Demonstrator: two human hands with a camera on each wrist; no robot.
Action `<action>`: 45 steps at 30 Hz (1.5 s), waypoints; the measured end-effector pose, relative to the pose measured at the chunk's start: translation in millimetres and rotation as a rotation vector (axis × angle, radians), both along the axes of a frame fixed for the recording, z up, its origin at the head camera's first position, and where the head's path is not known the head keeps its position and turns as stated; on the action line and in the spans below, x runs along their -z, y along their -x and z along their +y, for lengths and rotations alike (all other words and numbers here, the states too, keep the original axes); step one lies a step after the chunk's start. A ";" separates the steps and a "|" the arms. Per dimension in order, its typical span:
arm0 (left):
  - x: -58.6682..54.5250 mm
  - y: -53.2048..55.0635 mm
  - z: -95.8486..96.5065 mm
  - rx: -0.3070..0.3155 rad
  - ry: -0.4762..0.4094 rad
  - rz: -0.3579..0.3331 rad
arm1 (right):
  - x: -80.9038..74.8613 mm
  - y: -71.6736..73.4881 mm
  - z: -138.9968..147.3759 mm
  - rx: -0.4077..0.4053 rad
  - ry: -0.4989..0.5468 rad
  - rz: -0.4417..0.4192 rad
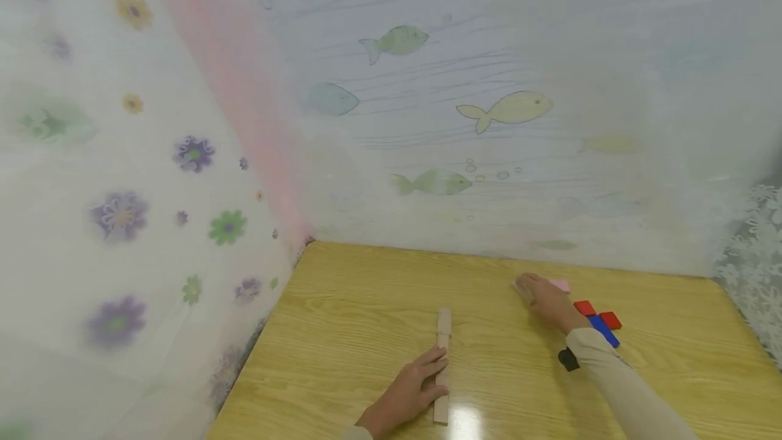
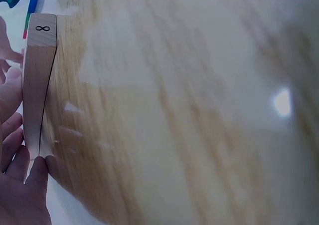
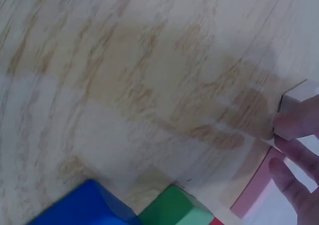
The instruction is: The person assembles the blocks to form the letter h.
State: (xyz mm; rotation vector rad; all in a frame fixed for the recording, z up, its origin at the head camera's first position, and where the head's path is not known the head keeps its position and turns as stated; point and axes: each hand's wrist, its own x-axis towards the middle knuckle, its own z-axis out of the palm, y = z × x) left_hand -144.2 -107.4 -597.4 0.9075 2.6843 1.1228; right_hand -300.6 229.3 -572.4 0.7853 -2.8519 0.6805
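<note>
My left hand (image 1: 408, 391) rests against a narrow row of plain wooden blocks (image 1: 441, 414), its fingertips and thumb touching the side and top. A small wooden piece (image 1: 444, 321) forms the row's far end. In the left wrist view, a wooden block (image 2: 42, 30) bears an 8-like mark on its end face, with fingers along its left side. Toward the back right, my right hand (image 1: 546, 301) pinches a pale wooden block (image 3: 298, 93) between thumb and finger, at the right edge of the right wrist view. Beside those fingers lies a pink block (image 3: 253, 192).
Right of my right hand lie two red blocks (image 1: 584, 308) and a blue block (image 1: 605, 333). A green block (image 3: 172, 207) touches the blue one in the right wrist view. White sheeting (image 1: 366, 223) with drawn fish and flowers borders the table (image 1: 354, 290) at back and left.
</note>
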 end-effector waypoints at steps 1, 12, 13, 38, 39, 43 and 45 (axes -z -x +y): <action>-0.4 -0.2 -0.1 -0.002 0.000 0.003 | -2.3 -0.7 -0.4 -0.002 -0.011 -0.002; 1.1 -1.6 0.1 -0.007 -0.005 0.007 | -11.0 2.9 -4.9 -0.067 -0.061 -0.087; 1.0 -1.6 0.3 -0.009 -0.007 0.003 | -11.3 2.9 -5.5 -0.059 -0.064 -0.094; -1.6 -1.5 0.4 -0.003 -0.014 0.008 | -8.5 -3.3 -12.7 0.027 0.122 -0.193; -1.7 -1.5 0.5 -0.003 -0.014 0.009 | -9.3 -3.8 -13.2 0.035 0.128 -0.197; -1.7 -1.6 0.6 -0.004 -0.013 0.008 | -11.8 -4.9 -14.4 0.052 0.154 -0.206; -1.5 -1.6 0.5 -0.004 -0.014 0.004 | -12.2 -4.6 -14.4 0.058 0.161 -0.201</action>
